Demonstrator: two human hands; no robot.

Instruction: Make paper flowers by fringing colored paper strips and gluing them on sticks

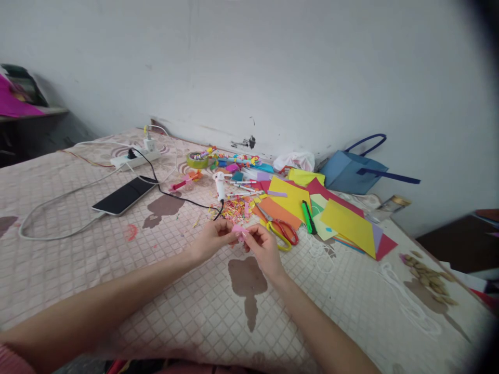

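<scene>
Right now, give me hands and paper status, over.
Left hand, right hand both pinch small pink paper piece. Scissors lie just beyond right hand, apart.

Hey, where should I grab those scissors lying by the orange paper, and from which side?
Take the scissors by the red and yellow handle loops, coming from the near side. They lie flat, blades pointing away over the orange paper, and the loops sit closest to your right hand, which now pinches a pink paper together with the left hand.

Phone, power strip, scissors, coloured paper, blue bag, perhaps a green marker.
</scene>
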